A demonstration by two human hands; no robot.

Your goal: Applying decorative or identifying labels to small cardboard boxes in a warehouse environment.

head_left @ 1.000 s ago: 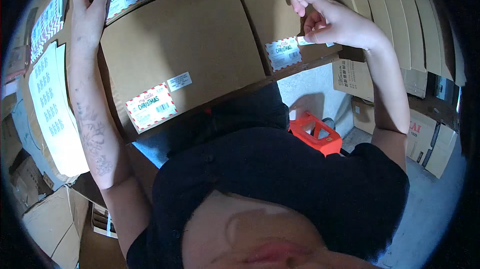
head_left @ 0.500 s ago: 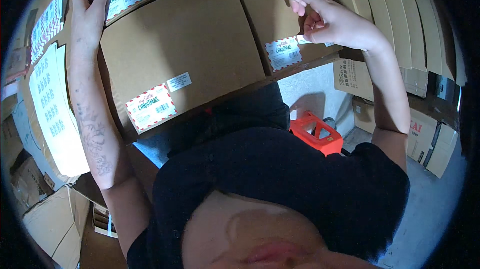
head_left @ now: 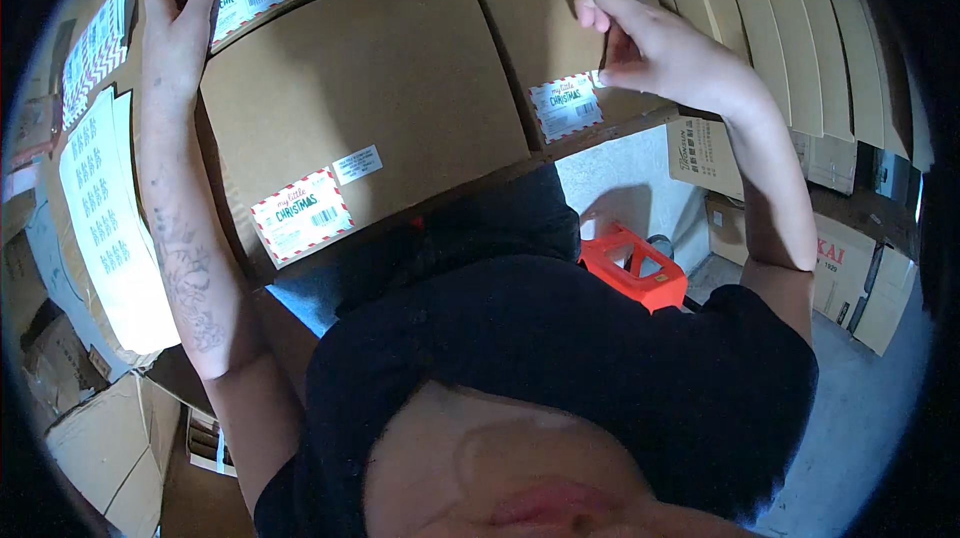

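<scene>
My left hand (head_left: 178, 28) lies at the far left edge of a brown cardboard box, thumb and fingers apart, beside a Christmas sticker (head_left: 248, 0) with a red-striped border. My right hand (head_left: 660, 53) is over the right-hand carton (head_left: 535, 23). Its fingers are curled, and the thumb side touches the end of a small white label next to another Christmas sticker (head_left: 566, 106). The hand covers most of that label; whether anything is pinched cannot be made out. Between my hands lies a large flat carton (head_left: 370, 68) with a Christmas sticker (head_left: 303, 217) and a small white label (head_left: 358, 165).
Printed label sheets (head_left: 110, 218) lie by my left forearm, with a stack of patterned stickers (head_left: 97, 43) beyond. Folded cartons (head_left: 790, 48) stand in a row at the right. Below are a red plastic object (head_left: 635, 268) and printed cardboard boxes (head_left: 855, 283).
My right hand has shifted slightly left and lower, now hiding most of the small white label on the right-hand carton. My left hand stays where it was.
</scene>
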